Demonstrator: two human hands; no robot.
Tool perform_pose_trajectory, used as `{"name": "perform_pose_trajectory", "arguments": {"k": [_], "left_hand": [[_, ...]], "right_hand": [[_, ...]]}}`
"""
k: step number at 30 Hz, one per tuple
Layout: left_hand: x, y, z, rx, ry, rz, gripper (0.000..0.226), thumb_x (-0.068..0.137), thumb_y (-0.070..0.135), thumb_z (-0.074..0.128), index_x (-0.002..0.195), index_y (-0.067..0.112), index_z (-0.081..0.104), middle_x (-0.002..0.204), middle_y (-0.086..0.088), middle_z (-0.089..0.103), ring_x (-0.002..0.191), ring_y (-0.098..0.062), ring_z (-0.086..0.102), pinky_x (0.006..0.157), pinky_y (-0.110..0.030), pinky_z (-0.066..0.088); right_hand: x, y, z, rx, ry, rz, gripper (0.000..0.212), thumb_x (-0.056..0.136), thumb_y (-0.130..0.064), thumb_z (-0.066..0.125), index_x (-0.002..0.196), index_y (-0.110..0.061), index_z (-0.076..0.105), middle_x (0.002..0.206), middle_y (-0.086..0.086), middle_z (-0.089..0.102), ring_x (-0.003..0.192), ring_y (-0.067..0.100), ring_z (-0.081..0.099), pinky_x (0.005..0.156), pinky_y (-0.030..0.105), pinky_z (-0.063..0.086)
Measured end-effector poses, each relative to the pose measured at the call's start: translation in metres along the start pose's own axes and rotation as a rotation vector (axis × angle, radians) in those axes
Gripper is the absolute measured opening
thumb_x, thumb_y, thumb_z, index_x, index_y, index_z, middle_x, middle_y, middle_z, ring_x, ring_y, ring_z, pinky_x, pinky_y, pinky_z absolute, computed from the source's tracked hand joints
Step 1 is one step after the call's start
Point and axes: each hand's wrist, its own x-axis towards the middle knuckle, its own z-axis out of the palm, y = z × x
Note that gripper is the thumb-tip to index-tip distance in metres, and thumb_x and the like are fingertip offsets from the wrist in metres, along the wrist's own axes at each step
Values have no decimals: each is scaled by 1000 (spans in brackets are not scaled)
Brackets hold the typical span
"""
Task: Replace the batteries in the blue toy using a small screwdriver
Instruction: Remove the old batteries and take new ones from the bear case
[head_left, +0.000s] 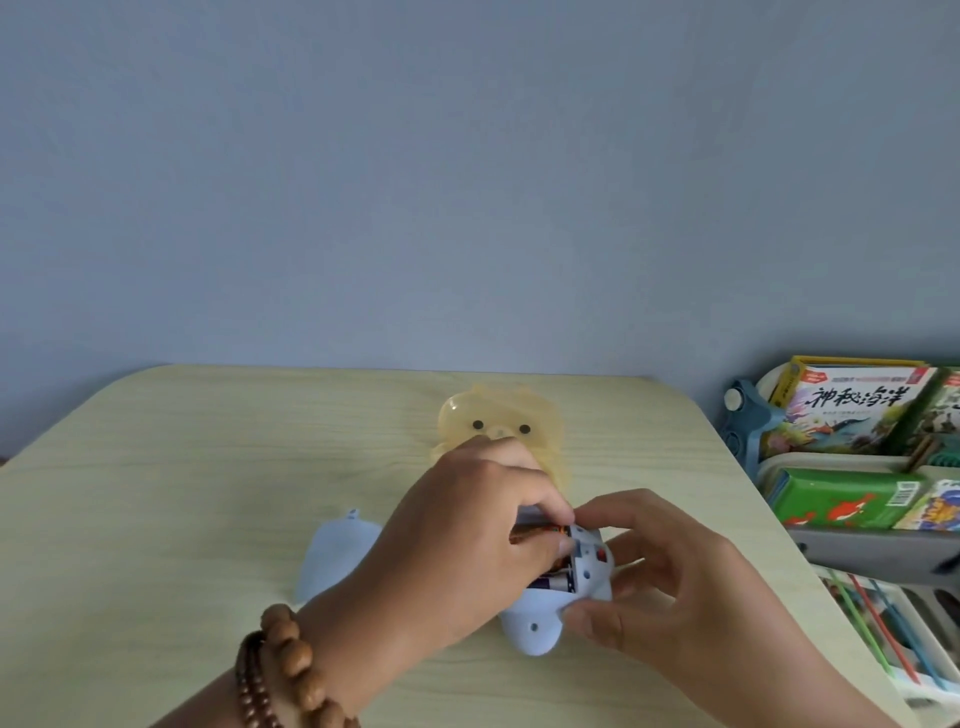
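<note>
Blue toy (540, 618) underside up, batt bay open w/ batteries (550, 581); left hand (467, 540) pinching one, right hand (670, 582) gripping toy

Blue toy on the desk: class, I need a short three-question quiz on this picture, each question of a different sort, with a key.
1. True or false: the battery compartment of the blue toy is open, with batteries visible.
2. Which wrist wears the wooden bead bracelet? A) left B) right C) both
3. Fill in: behind the hands, on the table, lies a translucent ____ bear-faced piece.

Key: 1 true. 2 A; the left hand reaches into the compartment while the right hand steadies the toy. 3 yellow.
</note>
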Motion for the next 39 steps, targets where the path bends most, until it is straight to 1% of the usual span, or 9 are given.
{"name": "perform_pose_trajectory", "arguments": {"k": [4, 7, 10, 14, 16, 24, 33, 36, 39], "left_hand": [[4, 2, -12, -176, 42, -33, 5, 88, 30, 74, 92, 29, 76, 89, 17, 73, 80, 5, 65, 71, -11, 48], [21, -10, -34, -403, 163, -169, 4, 89, 23, 72, 93, 25, 72, 83, 9, 79, 74, -6, 72, 71, -26, 54], [39, -34, -45, -236, 193, -228, 7, 88, 22, 74, 89, 29, 70, 78, 10, 78, 73, -13, 74, 76, -34, 58], [46, -48, -33, 26, 139, -229, 11, 84, 21, 76, 77, 29, 75, 64, 33, 67, 63, 2, 67, 58, -6, 45], [47, -51, -25, 111, 110, -198, 11, 84, 20, 75, 77, 27, 76, 58, 29, 65, 65, 7, 64, 57, -3, 42], [48, -59, -9, 318, 61, -140, 8, 82, 25, 73, 76, 30, 71, 79, 13, 61, 76, -8, 62, 70, -36, 57], [39, -58, -13, 277, 93, -178, 5, 84, 33, 74, 86, 33, 70, 88, 17, 58, 81, 0, 55, 75, -28, 52], [27, -33, -22, 178, 183, -138, 5, 82, 39, 71, 86, 36, 69, 87, 19, 61, 83, 3, 58, 68, -14, 41], [10, -5, -23, 64, 83, -96, 18, 79, 41, 71, 96, 39, 67, 95, 22, 63, 97, 4, 59, 75, -9, 43]], "right_hand": [[-2, 4, 1, 20, 13, -1, 63, 50, -47, 90, 108, -45, 66, 100, -10, 74, 83, 15, 73, 78, 39, 62], [-3, 5, 2, 25, 17, -7, 61, 52, -42, 93, 107, -48, 65, 95, -13, 75, 79, 14, 72, 78, 37, 61], [-4, 6, 4, 21, 35, -31, 62, 51, -48, 93, 106, -51, 64, 99, -18, 73, 79, 14, 71, 77, 37, 60], [-4, 9, 7, 33, 64, -48, 72, 45, -74, 84, 109, -49, 65, 106, -18, 70, 83, 16, 71, 77, 39, 60], [-3, 12, 8, 39, 64, -61, 72, 46, -73, 84, 111, -48, 64, 110, -17, 69, 85, 17, 71, 77, 40, 60], [-2, 14, 9, 2, 57, -75, 65, 50, -58, 86, 110, -52, 62, 108, -21, 69, 85, 14, 69, 75, 28, 58], [-4, 15, 8, 15, 57, -92, 63, 51, -49, 88, 108, -53, 61, 101, -27, 68, 82, 8, 67, 70, 11, 51], [-5, 15, 9, 7, 64, -107, 63, 51, -54, 86, 109, -53, 61, 105, -25, 68, 84, 10, 67, 71, 14, 53], [-6, 16, 10, 4, 82, -120, 61, 54, -51, 87, 109, -51, 62, 109, -21, 68, 85, 14, 67, 74, 23, 56]]}}
